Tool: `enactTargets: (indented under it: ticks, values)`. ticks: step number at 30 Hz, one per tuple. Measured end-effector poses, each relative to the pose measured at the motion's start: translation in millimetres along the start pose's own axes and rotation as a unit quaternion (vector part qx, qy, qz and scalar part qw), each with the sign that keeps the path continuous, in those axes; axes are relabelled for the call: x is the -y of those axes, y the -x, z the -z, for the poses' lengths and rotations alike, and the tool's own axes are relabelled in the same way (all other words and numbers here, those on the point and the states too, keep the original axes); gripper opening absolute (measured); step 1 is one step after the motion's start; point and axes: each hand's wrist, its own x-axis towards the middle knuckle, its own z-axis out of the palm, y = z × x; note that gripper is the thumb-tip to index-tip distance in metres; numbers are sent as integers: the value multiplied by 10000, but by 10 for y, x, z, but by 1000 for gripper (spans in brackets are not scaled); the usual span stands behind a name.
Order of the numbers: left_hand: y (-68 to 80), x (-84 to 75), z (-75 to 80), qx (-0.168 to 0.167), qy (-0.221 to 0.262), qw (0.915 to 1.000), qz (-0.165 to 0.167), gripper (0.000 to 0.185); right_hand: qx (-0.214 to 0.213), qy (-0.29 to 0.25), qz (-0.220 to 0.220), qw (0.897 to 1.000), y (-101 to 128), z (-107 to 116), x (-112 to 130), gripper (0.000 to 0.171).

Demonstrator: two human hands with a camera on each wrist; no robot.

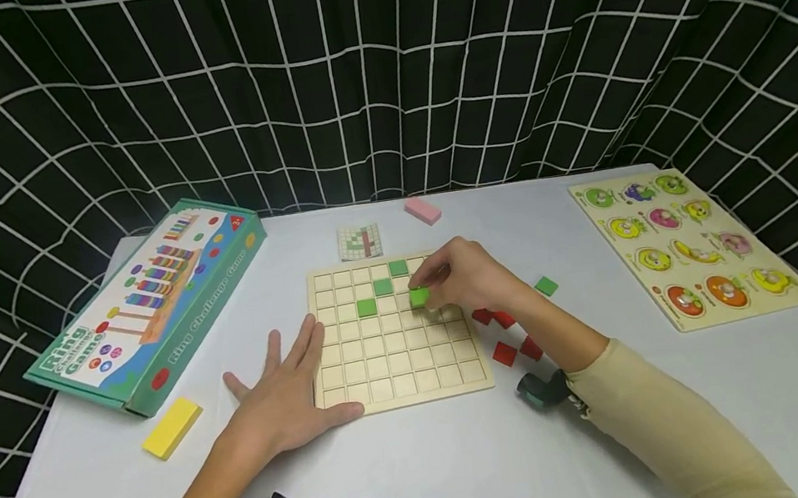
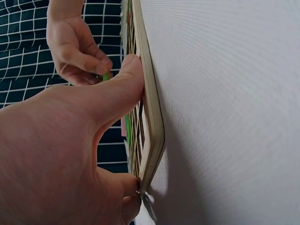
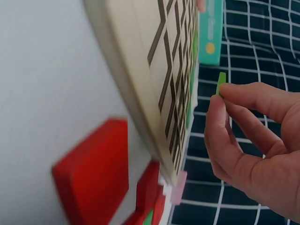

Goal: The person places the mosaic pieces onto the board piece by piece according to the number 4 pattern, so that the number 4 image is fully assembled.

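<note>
A wooden grid board (image 1: pixel 384 366) lies mid-table, with green square tiles (image 1: pixel 366 308) set in a diagonal line of its cells. Over the board's right part, my right hand (image 1: pixel 466 274) pinches a green tile (image 1: pixel 419 298) between thumb and fingertips; the right wrist view shows this tile (image 3: pixel 221 83) held by its edge above the board surface. My left hand (image 1: pixel 283 403) is spread at the board's left side, its thumb resting on the front left corner area and its fingers along the left edge. In the left wrist view that thumb (image 2: pixel 126 82) presses on the board's rim.
Several red tiles (image 1: pixel 504 354) and a loose green tile (image 1: pixel 546 286) lie right of the board. Behind it are a small pattern card (image 1: pixel 359 242) and a pink block (image 1: pixel 423 210). A game box (image 1: pixel 149 303) and yellow block (image 1: pixel 172 429) sit left, a fruit puzzle board (image 1: pixel 694 248) right.
</note>
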Motion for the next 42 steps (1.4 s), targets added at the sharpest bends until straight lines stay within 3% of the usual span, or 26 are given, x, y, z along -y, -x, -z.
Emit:
enactTargets:
  ticks: [14, 42]
  values:
    - [-24, -16, 23, -63, -70, 9999, -66, 125, 261, -59, 434, 9987, -85, -240, 258, 24]
    - [15, -1, 29, 92, -55, 9999, -23, 126, 785, 562, 286, 9949, -319, -627, 632, 28]
